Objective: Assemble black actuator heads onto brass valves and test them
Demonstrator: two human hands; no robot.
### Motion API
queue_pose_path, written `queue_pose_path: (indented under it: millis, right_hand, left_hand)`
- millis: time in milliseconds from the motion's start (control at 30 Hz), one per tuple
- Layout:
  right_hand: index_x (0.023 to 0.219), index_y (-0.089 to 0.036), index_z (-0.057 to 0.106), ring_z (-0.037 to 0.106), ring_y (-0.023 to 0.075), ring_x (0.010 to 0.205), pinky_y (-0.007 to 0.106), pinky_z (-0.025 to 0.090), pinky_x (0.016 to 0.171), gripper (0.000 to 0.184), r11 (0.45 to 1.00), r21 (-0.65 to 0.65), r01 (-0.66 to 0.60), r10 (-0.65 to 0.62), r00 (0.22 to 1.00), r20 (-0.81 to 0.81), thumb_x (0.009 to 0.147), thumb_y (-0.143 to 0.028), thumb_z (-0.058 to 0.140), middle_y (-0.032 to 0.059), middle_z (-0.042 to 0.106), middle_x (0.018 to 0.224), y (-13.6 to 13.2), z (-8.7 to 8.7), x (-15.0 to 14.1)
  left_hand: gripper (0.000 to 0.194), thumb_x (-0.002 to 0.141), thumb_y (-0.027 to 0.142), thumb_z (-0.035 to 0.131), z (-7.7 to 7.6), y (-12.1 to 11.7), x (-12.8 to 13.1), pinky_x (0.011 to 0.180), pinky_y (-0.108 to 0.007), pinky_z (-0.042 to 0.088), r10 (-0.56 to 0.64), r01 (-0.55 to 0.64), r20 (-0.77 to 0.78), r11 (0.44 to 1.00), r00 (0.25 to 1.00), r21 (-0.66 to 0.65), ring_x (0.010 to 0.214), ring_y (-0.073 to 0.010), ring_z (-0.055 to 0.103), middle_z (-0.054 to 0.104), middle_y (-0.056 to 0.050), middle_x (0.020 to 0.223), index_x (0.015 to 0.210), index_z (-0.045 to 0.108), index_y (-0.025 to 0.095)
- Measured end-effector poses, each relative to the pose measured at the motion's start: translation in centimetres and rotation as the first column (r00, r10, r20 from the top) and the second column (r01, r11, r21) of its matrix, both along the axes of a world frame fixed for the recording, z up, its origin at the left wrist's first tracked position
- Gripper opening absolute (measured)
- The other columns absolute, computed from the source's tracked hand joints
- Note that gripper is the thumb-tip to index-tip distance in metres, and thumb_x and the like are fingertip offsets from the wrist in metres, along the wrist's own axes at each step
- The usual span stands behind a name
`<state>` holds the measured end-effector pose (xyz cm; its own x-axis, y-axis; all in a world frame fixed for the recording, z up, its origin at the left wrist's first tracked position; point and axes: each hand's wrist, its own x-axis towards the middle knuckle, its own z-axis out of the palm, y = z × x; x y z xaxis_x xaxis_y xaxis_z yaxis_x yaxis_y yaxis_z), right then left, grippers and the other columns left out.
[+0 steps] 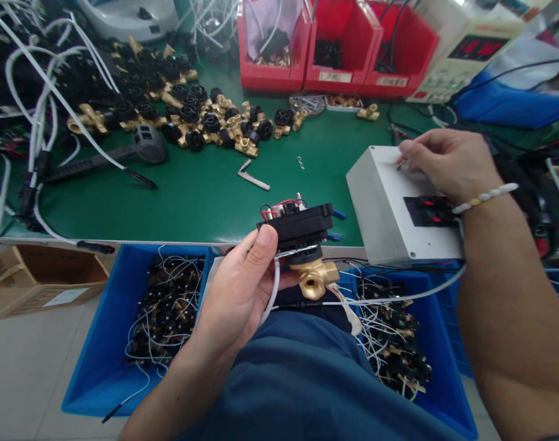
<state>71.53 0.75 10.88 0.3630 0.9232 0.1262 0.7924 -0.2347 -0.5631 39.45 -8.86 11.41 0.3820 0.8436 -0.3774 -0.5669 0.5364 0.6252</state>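
My left hand [236, 288] is closed around a valve assembly [302, 242], a black actuator block with red and blue wires on a brass body, held just off the front edge of the green table [206, 196]. A white cable trails from it toward my lap. My right hand [449, 162] rests on top of a white box [390, 208] at the right, its fingers curled and pressing near the box's far edge. A black panel with red switches sits on the box under my wrist.
A heap of brass and black valve parts [187, 116] lies at the back left with white cables and a dark tool [146, 144]. Red bins [334, 55] and a meter [463, 55] line the back. Blue crates [123, 331] of wired valves flank my legs.
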Motion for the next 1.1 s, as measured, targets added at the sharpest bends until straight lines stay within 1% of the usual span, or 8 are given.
queue_pose_path:
  millis: [167,300,400,533,700,800,900,1100]
  right_hand:
    - [0.075,-0.016,0.072,0.047,0.0060,0.052,0.025,0.033,0.053,0.026,1.000,-0.029,0.011,-0.011,0.999,0.030,0.087,-0.039,0.070,-0.0013,0.059,0.059,-0.1,0.3,-0.3]
    - [0.072,-0.017,0.070,0.048,0.0062,0.051,0.025,0.034,0.052,0.046,0.999,-0.016,-0.033,0.034,0.998,0.049,0.083,-0.062,0.069,-0.0008,0.058,0.058,-0.1,0.4,-0.3]
    - [0.072,-0.017,0.070,0.050,0.0068,0.052,0.025,0.036,0.052,0.052,0.998,-0.019,-0.058,0.059,0.996,0.060,0.082,-0.068,0.066,0.0001,0.060,0.059,-0.2,0.4,-0.2]
    - [0.073,-0.017,0.071,0.052,0.0079,0.055,0.026,0.037,0.055,0.041,0.999,-0.039,-0.026,0.028,0.998,0.053,0.087,-0.056,0.068,0.0007,0.062,0.062,-0.2,0.4,-0.3]
    - [0.074,-0.016,0.073,0.051,0.0081,0.056,0.028,0.038,0.059,0.030,0.999,-0.032,-0.010,0.012,0.999,0.044,0.091,-0.040,0.065,0.0008,0.062,0.062,-0.3,0.5,-0.7]
    - [0.079,-0.016,0.075,0.049,0.0072,0.055,0.028,0.036,0.059,0.031,0.999,-0.025,0.020,-0.017,0.995,0.095,0.095,-0.039,0.062,0.0009,0.062,0.063,-0.6,0.8,-1.0]
    - [0.085,-0.015,0.077,0.046,0.0063,0.054,0.029,0.035,0.058,0.037,0.999,-0.028,0.027,-0.023,0.991,0.130,0.098,-0.044,0.058,0.0009,0.061,0.063,-0.8,1.0,-1.0]
    - [0.075,-0.015,0.076,0.049,0.0081,0.057,0.031,0.038,0.060,0.063,1.000,-0.014,-0.011,0.012,0.995,0.097,0.098,-0.065,0.045,0.0036,0.059,0.062,-0.7,0.7,-0.5]
  left_hand:
    - [0.047,0.091,0.050,0.068,-0.1,0.0,-0.2,0.090,-0.038,0.062,0.017,-0.017,0.001,1.000,1.000,-0.005,0.105,-0.0289,0.074,0.078,-0.012,0.105,0.118,0.070,0.012]
    - [0.045,0.093,0.049,0.065,-0.1,0.1,-0.3,0.092,-0.039,0.061,0.024,-0.024,0.001,1.000,1.000,-0.006,0.105,-0.0295,0.074,0.078,-0.012,0.102,0.118,0.070,0.012]
    - [0.043,0.093,0.049,0.064,-0.1,0.1,-0.3,0.093,-0.041,0.061,0.016,-0.016,0.017,1.000,1.000,-0.014,0.106,-0.0305,0.074,0.078,-0.013,0.104,0.115,0.071,0.012]
    - [0.038,0.095,0.044,0.062,-0.3,0.0,-0.3,0.094,-0.038,0.060,0.022,-0.021,0.053,1.000,0.998,-0.017,0.107,-0.0286,0.074,0.078,-0.012,0.107,0.117,0.070,0.014]
    - [0.022,0.098,0.029,0.057,-0.1,0.3,-0.2,0.088,-0.032,0.062,0.152,-0.149,0.068,0.988,0.986,-0.044,0.096,-0.0217,0.076,0.079,-0.008,0.099,0.108,0.072,0.016]
    - [0.036,0.105,0.025,0.040,0.5,0.7,-0.2,0.073,-0.029,0.064,0.146,-0.130,0.066,0.972,0.987,-0.193,0.072,-0.0170,0.077,0.079,-0.008,0.081,0.092,0.072,0.013]
    - [0.052,0.107,0.024,0.026,0.9,0.9,-0.2,0.062,-0.029,0.065,0.141,-0.110,0.086,0.948,0.986,-0.298,0.065,-0.0173,0.076,0.078,-0.010,0.074,0.086,0.071,0.011]
    - [0.050,0.109,0.029,0.030,1.0,0.7,-0.1,0.072,-0.030,0.066,0.180,-0.149,0.122,0.962,0.976,-0.230,0.079,-0.0177,0.079,0.080,-0.010,0.085,0.094,0.073,0.010]
